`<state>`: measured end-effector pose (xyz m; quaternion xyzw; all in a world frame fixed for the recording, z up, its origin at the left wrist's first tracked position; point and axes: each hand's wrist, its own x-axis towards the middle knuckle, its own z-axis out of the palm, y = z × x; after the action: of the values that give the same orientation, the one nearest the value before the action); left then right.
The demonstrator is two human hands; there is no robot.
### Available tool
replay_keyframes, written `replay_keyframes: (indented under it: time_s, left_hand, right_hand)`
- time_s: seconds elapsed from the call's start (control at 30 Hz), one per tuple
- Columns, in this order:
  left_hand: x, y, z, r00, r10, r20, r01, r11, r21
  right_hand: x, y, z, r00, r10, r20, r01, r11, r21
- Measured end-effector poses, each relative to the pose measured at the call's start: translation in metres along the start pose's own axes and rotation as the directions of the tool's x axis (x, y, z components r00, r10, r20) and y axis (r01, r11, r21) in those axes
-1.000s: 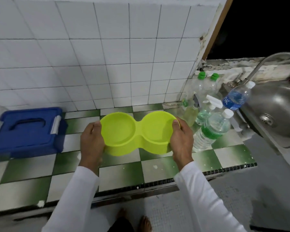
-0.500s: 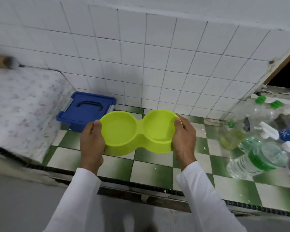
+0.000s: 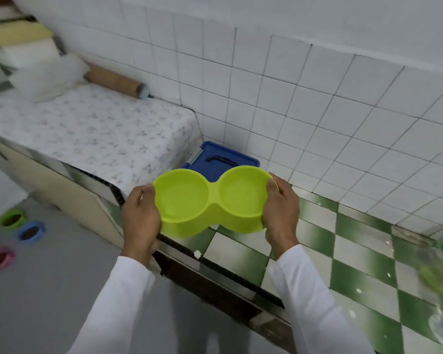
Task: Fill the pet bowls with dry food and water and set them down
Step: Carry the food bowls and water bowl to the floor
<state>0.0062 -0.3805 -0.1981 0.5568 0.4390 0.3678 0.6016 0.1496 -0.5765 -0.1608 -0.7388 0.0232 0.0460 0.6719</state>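
Views: one, head-worn, wide-angle.
Direction: forward and down, tilted, toward the tiled counter (image 3: 363,256) and wall (image 3: 317,103).
Nearness: close; both sleeves reach in from the bottom edge.
Left edge: floor (image 3: 49,290).
Shared: nothing, single view.

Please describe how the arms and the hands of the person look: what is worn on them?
Both arms are covered by long white sleeves that end at the wrists, plain, with no visible markings or cuffs of another colour. The left hand and the right hand are bare: no gloves, and no rings, watch or bracelet show on the visible parts.
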Motion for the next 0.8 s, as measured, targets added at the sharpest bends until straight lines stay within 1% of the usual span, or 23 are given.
replay_keyframes:
  time_s: [0.13,0.27,0.37,0.47,0.6,0.67,0.8]
  left_hand:
    - [0.021,0.005,-0.045,0.997,0.015,-0.071,-0.016,1.000,-0.026]
    - [0.041,0.012,-0.101,0.986,0.026,-0.164,-0.029,0.999,-0.019]
    - [0.053,0.012,-0.143,0.972,-0.002,-0.236,-0.004,1.000,-0.026]
    - [0.062,0.013,-0.180,0.956,0.002,-0.295,-0.017,0.999,-0.047]
    - [0.075,0.010,-0.227,0.912,0.004,-0.410,-0.046,0.995,-0.092]
    - [0.078,0.008,-0.243,0.896,0.004,-0.444,-0.057,0.993,-0.106]
    - [0.088,0.002,-0.287,0.831,0.008,-0.556,-0.085,0.990,-0.113]
  right_hand:
    - [-0.019,-0.003,0.046,0.998,-0.031,0.062,0.034,0.998,-0.055]
    - [-0.045,-0.006,0.101,0.979,-0.090,0.181,0.101,0.994,-0.048]
    - [-0.064,-0.008,0.141,0.964,-0.096,0.248,0.106,0.994,-0.028]
    - [-0.083,-0.009,0.177,0.944,-0.087,0.319,0.099,0.995,-0.021]
    - [-0.108,-0.008,0.226,0.899,-0.079,0.431,0.105,0.994,-0.036]
    - [-0.116,-0.006,0.244,0.885,-0.076,0.460,0.107,0.993,-0.042]
    - [-0.142,-0.004,0.294,0.819,-0.070,0.570,0.125,0.991,-0.058]
